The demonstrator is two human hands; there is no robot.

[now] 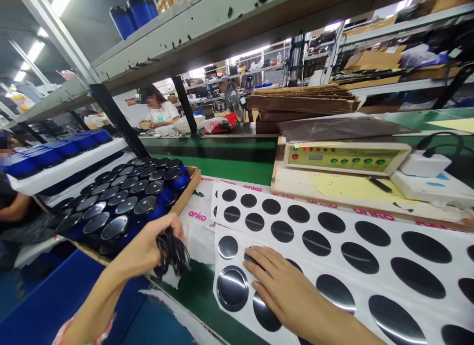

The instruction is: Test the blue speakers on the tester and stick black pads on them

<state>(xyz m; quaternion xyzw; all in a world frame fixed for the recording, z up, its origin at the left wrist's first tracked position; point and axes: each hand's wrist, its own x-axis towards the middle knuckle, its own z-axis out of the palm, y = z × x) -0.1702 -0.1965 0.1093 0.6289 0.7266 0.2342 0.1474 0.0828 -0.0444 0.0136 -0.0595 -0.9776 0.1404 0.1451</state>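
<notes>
My left hand [161,241] is closed round a bunch of thin black loops [173,253], which hang below the fingers. It is beside a box of blue cylinders with shiny black tops [126,205]. On the white sheet of black round stickers [322,285] lies my right hand [276,278], its fingers stretched out over the discs and partly hiding some. Left of those fingertips, a disc with a raised-looking ring round its edge [232,288] lies at the sheet's corner. More rows of black discs [298,213] run along the sheet behind.
A control box with green buttons [344,158] stands on a board at the back right, a black pen [379,184] before it. Flattened cardboard [303,100] is stacked behind. Overhead runs a shelf [192,38]. Two co-workers sit beyond and at the left.
</notes>
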